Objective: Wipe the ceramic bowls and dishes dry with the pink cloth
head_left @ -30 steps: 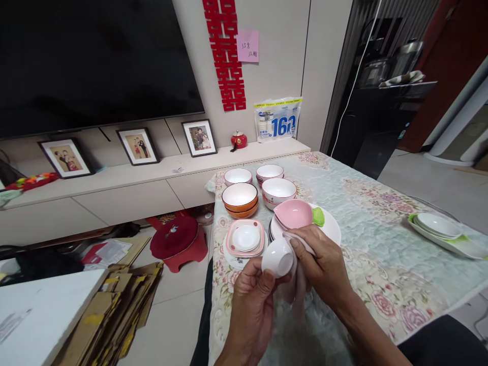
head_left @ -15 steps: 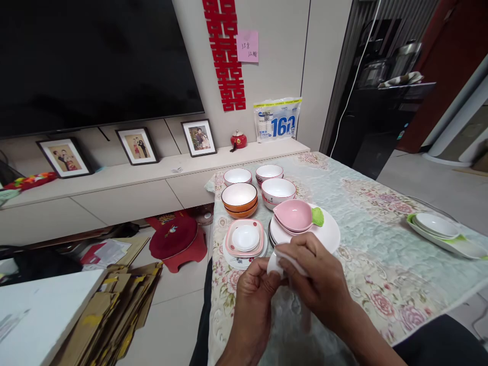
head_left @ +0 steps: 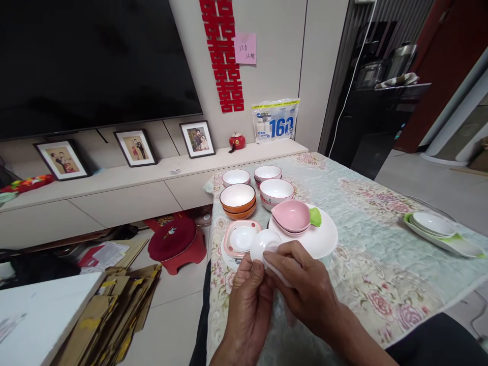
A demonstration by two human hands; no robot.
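My left hand is closed on the lower edge of a small white dish, held up over the near side of the table. Pressed against that dish, my right hand grips a thin white wipe, its fingers partly covering it. Just behind the dish are small white bowls inside a pink-rimmed square dish with red dots. To the right, pink bowls with a green leaf-like handle rest on a white oval plate.
Stacked orange bowls and white red-rimmed bowls stand farther back on the floral tablecloth. A long green-edged dish bearing white dishes lies at the right. Left of the table are a red stool and flattened cardboard.
Both hands have shifted slightly left with the small dish. It has tilted so more of its round white face shows, and my right hand's fingers have moved across it.
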